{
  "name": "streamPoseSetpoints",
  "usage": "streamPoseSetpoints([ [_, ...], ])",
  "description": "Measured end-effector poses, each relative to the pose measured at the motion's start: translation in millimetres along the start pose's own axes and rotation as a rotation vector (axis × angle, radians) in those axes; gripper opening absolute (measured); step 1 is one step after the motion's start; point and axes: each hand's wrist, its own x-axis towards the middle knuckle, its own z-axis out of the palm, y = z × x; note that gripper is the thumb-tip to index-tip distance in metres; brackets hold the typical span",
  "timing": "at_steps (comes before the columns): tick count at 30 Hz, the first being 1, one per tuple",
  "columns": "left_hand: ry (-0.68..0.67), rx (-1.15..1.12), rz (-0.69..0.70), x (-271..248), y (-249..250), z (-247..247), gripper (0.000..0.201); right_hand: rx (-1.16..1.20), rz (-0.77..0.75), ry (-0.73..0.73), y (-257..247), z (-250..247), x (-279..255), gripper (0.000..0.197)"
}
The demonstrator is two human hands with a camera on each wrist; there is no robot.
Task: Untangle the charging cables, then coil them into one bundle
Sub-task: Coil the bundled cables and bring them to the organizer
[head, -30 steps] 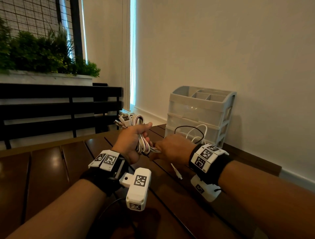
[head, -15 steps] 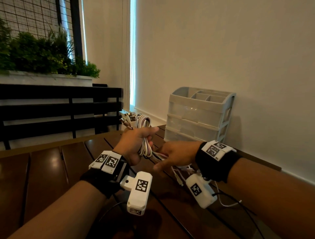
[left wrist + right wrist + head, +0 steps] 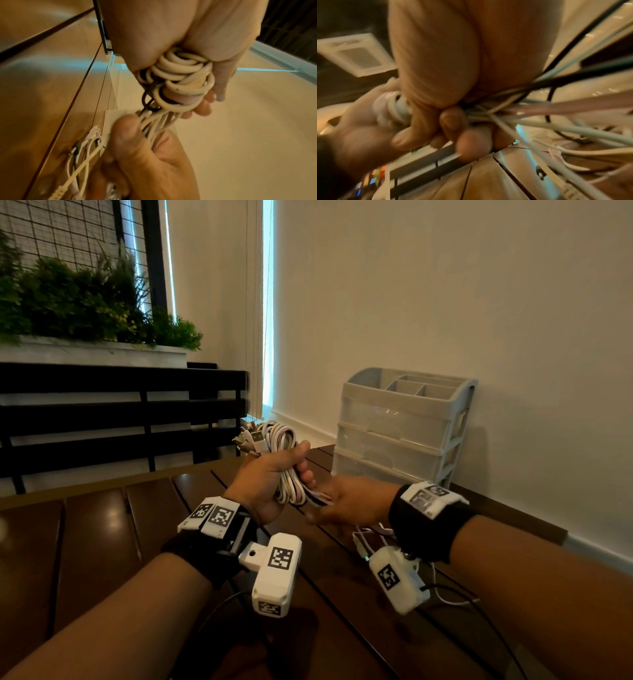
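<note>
My left hand (image 3: pixel 270 479) grips a coil of white, pink and black charging cables (image 3: pixel 286 453) above the table, with USB plugs (image 3: pixel 251 438) sticking out at its top. In the left wrist view the cable loops (image 3: pixel 180 75) wrap round my fingers. Just right of it, my right hand (image 3: pixel 346 501) holds the loose strands (image 3: pixel 318 497) that run out of the coil's lower end; its thumb (image 3: pixel 126 134) pinches them. The right wrist view, blurred, shows the cable tails (image 3: pixel 556 121) fanning out from my right fingers (image 3: pixel 453 119). Loose ends (image 3: pixel 368 537) hang to the table under my right wrist.
A dark wooden slatted table (image 3: pixel 102 529) lies under both hands. A grey plastic drawer organiser (image 3: pixel 404 426) stands at the back against the wall. A black bench (image 3: pixel 120 412) and a planter with greenery (image 3: pixel 85 302) are beyond the table's far left edge.
My right hand has dropped and turned from the top of the coil to below and beside it, carrying the strands round. The left hand has risen slightly with the coil.
</note>
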Motion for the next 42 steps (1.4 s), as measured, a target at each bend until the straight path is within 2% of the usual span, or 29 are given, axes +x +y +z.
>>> streamPoseSetpoints([
  [4, -0.028, 0.079, 0.028, 1, 1, -1, 0.025, 0.375, -0.028, -0.202, 9, -8, -15, 0.026],
  [7, 0.003, 0.112, 0.025, 3, 2, -3, 0.028, 0.566, -0.053, -0.215, 13, -9, -20, 0.019],
  [9, 0.042, 0.14, 0.009, 4, 1, -3, 0.025, 0.44, -0.026, -0.172, 11, -13, -21, 0.02],
  [11, 0.064, 0.188, -0.029, 4, -2, -3, 0.023, 0.043, -0.014, -0.13, 6, -18, -17, 0.016],
  [13, 0.08, 0.229, -0.076, 4, -6, -4, 0.02, -0.314, -0.014, -0.152, -4, -19, -11, 0.013],
  [15, 0.092, 0.263, -0.12, 4, -6, -5, 0.017, -0.46, -0.013, -0.187, -9, -17, -7, 0.02],
  [18, 0.08, 0.297, -0.186, 1, -3, -5, 0.013, -0.429, -0.062, -0.117, -9, -17, -8, 0.017],
  [21, 0.072, 0.332, -0.218, -1, -3, -3, 0.014, -0.24, -0.072, 0.008, -4, -20, -10, 0.014],
  [23, 0.06, 0.345, -0.211, -2, -5, -2, 0.013, -0.217, -0.044, -0.016, -2, -21, -8, 0.011],
  [27, -0.011, 0.33, -0.175, -4, -8, 2, 0.016, -0.218, -0.011, -0.09, 1, -20, -3, 0.023],
  [30, -0.061, 0.316, -0.196, -9, -7, 8, 0.007, -0.204, 0.006, -0.09, -1, -23, -6, 0.01],
  [32, -0.091, 0.304, -0.206, -11, -8, 11, 0.014, -0.208, 0.022, -0.076, 0, -27, -7, 0.004],
  [35, -0.104, 0.324, -0.232, -12, -11, 12, 0.038, -0.207, 0.043, -0.066, 3, -27, -5, 0.013],
  [39, -0.09, 0.422, -0.196, -12, -14, 12, 0.025, -0.224, 0.039, -0.077, 5, -24, -3, 0.021],
  [42, -0.094, 0.509, -0.176, -11, -18, 13, 0.029, -0.119, 0.037, -0.043, 3, -26, -5, 0.036],
])
